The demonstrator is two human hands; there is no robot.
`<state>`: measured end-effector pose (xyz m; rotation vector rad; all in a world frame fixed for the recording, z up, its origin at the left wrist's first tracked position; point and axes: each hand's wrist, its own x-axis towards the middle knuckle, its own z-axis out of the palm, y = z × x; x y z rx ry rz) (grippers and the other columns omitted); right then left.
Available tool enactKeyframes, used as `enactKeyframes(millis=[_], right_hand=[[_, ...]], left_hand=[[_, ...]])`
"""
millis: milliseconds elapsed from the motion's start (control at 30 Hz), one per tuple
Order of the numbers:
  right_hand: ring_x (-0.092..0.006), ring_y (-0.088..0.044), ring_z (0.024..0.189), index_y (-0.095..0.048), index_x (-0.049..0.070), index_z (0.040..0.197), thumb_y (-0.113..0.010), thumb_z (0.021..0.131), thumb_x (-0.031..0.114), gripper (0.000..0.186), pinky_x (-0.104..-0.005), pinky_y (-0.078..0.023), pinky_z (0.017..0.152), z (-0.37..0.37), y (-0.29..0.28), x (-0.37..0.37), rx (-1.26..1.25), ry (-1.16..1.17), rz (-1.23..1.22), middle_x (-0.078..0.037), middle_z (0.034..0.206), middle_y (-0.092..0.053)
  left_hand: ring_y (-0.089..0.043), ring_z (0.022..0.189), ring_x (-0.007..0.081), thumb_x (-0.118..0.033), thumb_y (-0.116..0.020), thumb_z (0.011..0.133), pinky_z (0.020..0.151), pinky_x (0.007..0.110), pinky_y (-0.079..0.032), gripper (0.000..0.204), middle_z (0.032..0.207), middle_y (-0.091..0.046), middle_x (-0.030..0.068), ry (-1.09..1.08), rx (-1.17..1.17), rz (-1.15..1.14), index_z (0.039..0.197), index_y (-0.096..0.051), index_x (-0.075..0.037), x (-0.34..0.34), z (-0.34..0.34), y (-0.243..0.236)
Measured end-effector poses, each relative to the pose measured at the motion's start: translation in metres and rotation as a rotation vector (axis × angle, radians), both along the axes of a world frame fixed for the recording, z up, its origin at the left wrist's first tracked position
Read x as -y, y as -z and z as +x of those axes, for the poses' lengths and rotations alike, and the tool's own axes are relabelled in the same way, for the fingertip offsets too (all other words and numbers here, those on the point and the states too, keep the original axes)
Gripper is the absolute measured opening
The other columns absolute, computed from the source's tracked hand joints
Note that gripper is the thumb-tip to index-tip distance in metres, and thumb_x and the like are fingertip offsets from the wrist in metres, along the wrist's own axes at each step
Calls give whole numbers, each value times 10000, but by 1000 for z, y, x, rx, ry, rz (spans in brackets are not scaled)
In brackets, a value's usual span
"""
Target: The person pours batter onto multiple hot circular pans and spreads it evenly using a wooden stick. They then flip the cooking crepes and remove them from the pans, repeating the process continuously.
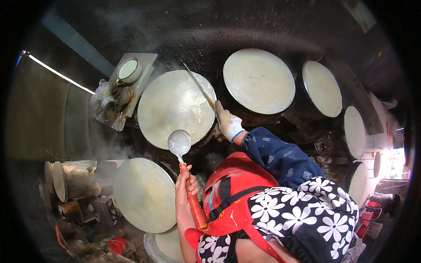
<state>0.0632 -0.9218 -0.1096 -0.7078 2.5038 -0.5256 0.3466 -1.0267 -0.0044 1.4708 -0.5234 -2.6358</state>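
My bare left hand [186, 186] is closed around the red handle of a ladle [179, 141], whose pale, wet bowl hangs at the lower edge of a large round griddle [169, 105] coated in cream-coloured batter. My right hand [227, 120], in a white knitted glove, grips a long thin wooden stick [198, 85] that reaches up across that griddle's right side, where some whiter streaks show. A second coated griddle [144, 195] lies just left of the ladle handle, partly veiled in steam.
More round griddles curve away right [258, 81], [322, 90]. Upper left, a board [147, 63] holds a white pot [129, 70] and crumpled plastic. A batter-filled basin [164, 245] is at the bottom. Stacked round pieces [61, 179], clutter and a red bucket [117, 245] stand lower left.
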Motion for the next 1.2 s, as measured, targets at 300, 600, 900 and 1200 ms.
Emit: enactKeyframes(millis=[300, 600, 900, 1200], right_hand=[[-506, -731, 972, -307, 108, 1635, -488, 1028, 104, 633, -576, -570, 774, 40, -26, -37, 64, -303, 18, -319, 1069, -708], [-496, -712, 935, -268, 96, 1672, -532, 1073, 174, 660, -566, -557, 778, 112, -9, -25, 145, -242, -47, -312, 1004, -675], [-448, -739, 828, -365, 73, 1614, -531, 1067, 173, 581, -554, -555, 666, 57, 12, 5, 0, -434, -205, -262, 951, -715], [-462, -718, 968, -323, 155, 1665, -541, 1087, 210, 620, -524, -572, 782, 59, -48, -79, 124, -506, -151, -268, 1099, -704]], left_hand=[[-419, 544, 54, -250, -679, 1064, 439, 204, -358, 341, 782, -502, 14, 0, 23, -3, 1341, -606, -64, 10, -15, 40], [-445, 577, 60, -269, -736, 1029, 472, 224, -373, 233, 786, -506, -15, -40, 40, -201, 1052, -532, -159, 50, -53, 68], [-465, 577, 80, -220, -717, 1005, 476, 247, -398, 246, 789, -510, 9, -154, 137, -358, 1066, -499, -125, 112, -60, 71], [-437, 517, 88, -256, -689, 1030, 413, 252, -351, 234, 754, -501, 9, -53, 143, -159, 1094, -487, -157, 38, 6, 27]])
